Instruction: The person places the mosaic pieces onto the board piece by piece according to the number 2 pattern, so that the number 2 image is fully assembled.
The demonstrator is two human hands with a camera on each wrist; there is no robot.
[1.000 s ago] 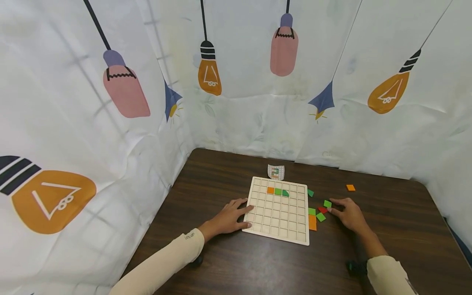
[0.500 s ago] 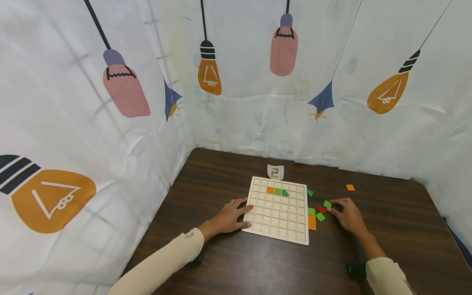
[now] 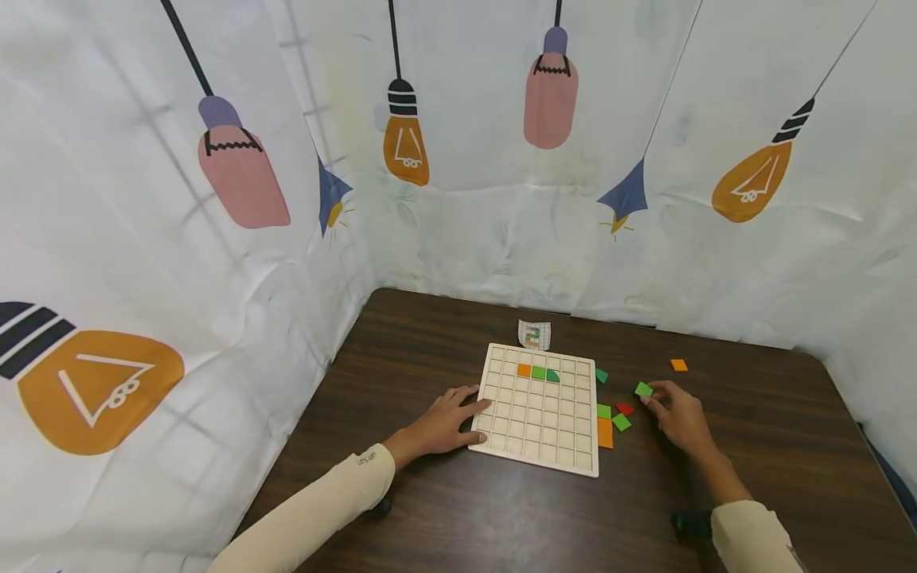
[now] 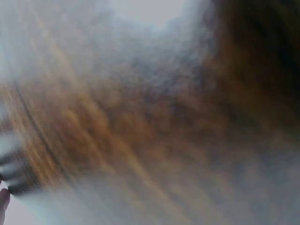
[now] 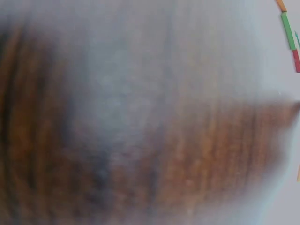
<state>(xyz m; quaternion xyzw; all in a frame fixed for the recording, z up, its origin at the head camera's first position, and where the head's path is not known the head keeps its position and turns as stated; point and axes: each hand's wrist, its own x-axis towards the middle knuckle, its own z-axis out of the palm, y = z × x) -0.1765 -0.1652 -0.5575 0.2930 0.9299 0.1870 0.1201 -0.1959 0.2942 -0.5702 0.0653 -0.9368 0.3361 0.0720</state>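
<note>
My right hand (image 3: 680,414) pinches a light green square tile (image 3: 644,389) between thumb and fingers, to the right of the board. With its fingers spread, my left hand (image 3: 446,420) rests on the left edge of a pale wooden grid board (image 3: 533,430). An orange square (image 3: 524,370), a light green square (image 3: 538,372) and a dark green quarter-round tile (image 3: 552,375) sit side by side in one upper row of the grid. The left wrist view shows mostly blurred table, with a fingertip (image 4: 3,199) at the lower left corner.
Beside the board's right edge lie a red tile (image 3: 625,408), a light green tile (image 3: 621,422), orange pieces (image 3: 605,433) and a dark green tile (image 3: 601,375). A lone orange tile (image 3: 679,365) lies farther back. Behind the board is a small printed card (image 3: 534,335).
My right hand has picked the light green tile up from beside the red one, moving it slightly back and to the right. My left hand stays in place.
</note>
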